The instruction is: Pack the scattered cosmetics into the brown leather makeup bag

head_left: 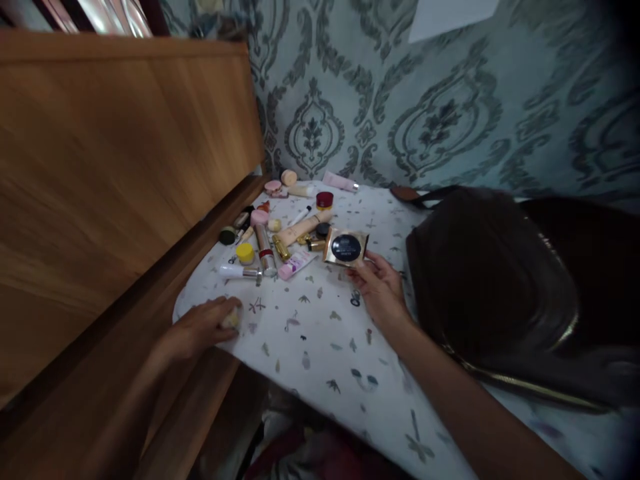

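My right hand (pixel 381 287) grips the lower right corner of a gold packet (pixel 346 247) with a dark oval label, held over the patterned white cloth (pixel 310 333). At the cloth's left front edge, my left hand (pixel 213 325) is closed around a small pale yellowish item (pixel 231 319), partly hidden by the fingers. Behind the hands lie cosmetics: a yellow-lidded jar (pixel 245 253), a white tube (pixel 240 272), a pink and white tube (pixel 296 265), a beige tube (pixel 304 228) and a dark red jar (pixel 325 200).
A large dark bag (pixel 490 287) stands on the right, its strap toward the wall. On the left rises a wooden panel (pixel 125 147). Patterned wallpaper (pixel 360 93) covers the wall behind. The cloth's front edge runs diagonally below the hands.
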A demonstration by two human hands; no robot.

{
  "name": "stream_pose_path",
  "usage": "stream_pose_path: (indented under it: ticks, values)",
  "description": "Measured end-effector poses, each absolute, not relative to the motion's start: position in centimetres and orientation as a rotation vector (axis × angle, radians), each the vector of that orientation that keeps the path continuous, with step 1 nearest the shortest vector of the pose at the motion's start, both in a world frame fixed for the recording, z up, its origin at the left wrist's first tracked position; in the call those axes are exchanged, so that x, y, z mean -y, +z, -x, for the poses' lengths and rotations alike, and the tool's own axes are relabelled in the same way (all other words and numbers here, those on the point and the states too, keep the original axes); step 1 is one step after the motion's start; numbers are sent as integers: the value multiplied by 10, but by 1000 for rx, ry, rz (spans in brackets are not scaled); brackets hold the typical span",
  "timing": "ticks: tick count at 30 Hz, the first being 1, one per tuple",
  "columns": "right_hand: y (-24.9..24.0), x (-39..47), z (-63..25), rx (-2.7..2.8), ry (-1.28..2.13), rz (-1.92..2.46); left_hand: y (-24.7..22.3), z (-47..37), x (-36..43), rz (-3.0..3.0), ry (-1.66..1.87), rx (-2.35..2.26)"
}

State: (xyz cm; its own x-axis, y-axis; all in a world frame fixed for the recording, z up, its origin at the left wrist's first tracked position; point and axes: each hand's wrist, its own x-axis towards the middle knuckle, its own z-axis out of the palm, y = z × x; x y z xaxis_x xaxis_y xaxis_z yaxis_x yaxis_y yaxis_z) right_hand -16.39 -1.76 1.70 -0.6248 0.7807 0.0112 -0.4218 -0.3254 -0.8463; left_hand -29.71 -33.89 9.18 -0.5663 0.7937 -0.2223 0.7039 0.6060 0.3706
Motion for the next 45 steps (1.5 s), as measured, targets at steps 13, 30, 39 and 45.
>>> stream_pose_path:
  ticks: [13,30,39,45]
  values:
    - [21,14,163,1050,1996,523,95,270,184,-1718,795,-2339]
    - [20,13,161,1040,2008,508,69,293,148,-1847,1077,-2301]
    - [18,10,161,1058,1976,478,53,298,106,-1447,1529,-1701]
    - [16,9,163,1093,1974,470,52,296,114,-1345,1579,-1533]
